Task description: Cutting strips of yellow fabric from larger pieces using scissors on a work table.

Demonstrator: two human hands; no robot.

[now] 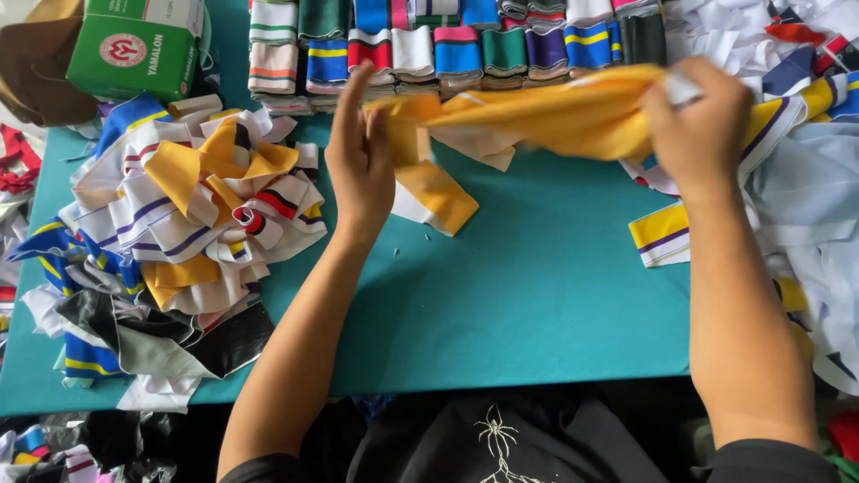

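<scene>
A yellow knit strip [546, 114] is stretching above the teal table [537, 286], the right hand [700, 121] clamping one end and the left hand [360, 161] pinching the other. A loose heap of striped strips [170, 241] is lying left, folded stacks [447, 45] lining the far edge beside a green box [134, 49].

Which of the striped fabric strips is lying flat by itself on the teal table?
The yellow, white and purple strip beside the right hand's forearm; the other strips sit heaped or stacked.
</scene>
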